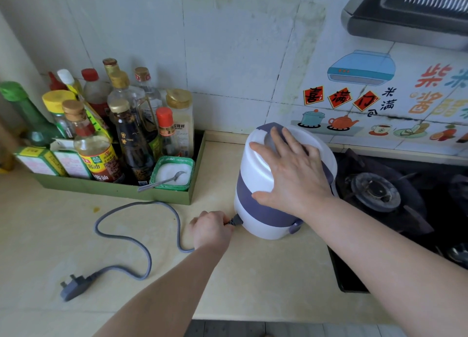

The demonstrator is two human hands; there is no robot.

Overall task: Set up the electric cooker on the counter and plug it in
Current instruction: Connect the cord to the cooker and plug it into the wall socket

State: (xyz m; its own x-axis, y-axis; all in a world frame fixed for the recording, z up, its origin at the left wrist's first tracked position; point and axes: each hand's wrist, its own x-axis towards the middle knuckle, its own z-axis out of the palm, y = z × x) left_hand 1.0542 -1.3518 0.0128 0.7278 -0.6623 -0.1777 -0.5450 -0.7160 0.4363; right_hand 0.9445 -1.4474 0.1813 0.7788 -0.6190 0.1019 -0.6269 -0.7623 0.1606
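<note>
- I see the grey wall plug (73, 287) lying loose on the counter (266, 273), near its front edge toward the left, prongs pointing left.
- The grey cord (141, 243) runs from the plug in loose curves across the counter and passes under my left wrist.
- My left hand (211, 229) has its fingers curled around the dark connector (235, 220), pinching it at the lower left side of the cooker. I cannot tell whether the connector is fully seated.
- The electric cooker (263, 184), white with purple bands, stands upright on the counter at its right end, just beside the gas hob (374, 189).
- My right hand (291, 167) lies flat on the cooker lid, fingers spread, thumb down the near side; it pinches nothing.
- A green tray (114, 188) sits toward the counter's back left corner, filled with sauce bottles (131, 134) and a salt tub (174, 172) with a spoon.
- Behind, the tiled wall (228, 58) carries kitchen stickers; a range hood (410, 9) hangs at top right.
</note>
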